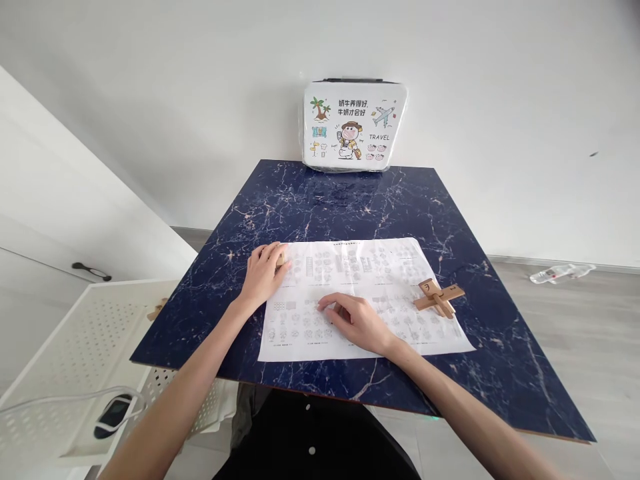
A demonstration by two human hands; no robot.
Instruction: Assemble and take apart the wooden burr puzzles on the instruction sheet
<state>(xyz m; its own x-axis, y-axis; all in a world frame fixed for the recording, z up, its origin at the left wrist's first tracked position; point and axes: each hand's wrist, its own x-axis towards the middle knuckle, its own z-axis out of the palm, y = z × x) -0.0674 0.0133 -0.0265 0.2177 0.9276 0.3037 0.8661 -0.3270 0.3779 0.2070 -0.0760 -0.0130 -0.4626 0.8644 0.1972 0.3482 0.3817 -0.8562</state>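
Observation:
A white instruction sheet [350, 300], printed with small diagrams, lies on the dark blue marbled table. At its far left corner my left hand [264, 270] is closed around a small wooden piece [281, 259], most of which the fingers hide. My right hand [356, 321] rests on the lower middle of the sheet, fingers loosely bent and apart, with nothing visible in it. On the sheet's right side sits a wooden puzzle [439, 298] of crossed, interlocked bars, with dark marks on two of them. Neither hand touches it.
A white cartoon-printed case [354, 127] stands at the table's [340, 207] far edge against the wall. Left of and below the table is a white perforated rack [60, 333] with a dark oval device [113, 415] and a cable. A clear plastic item [561, 273] lies on the floor at right.

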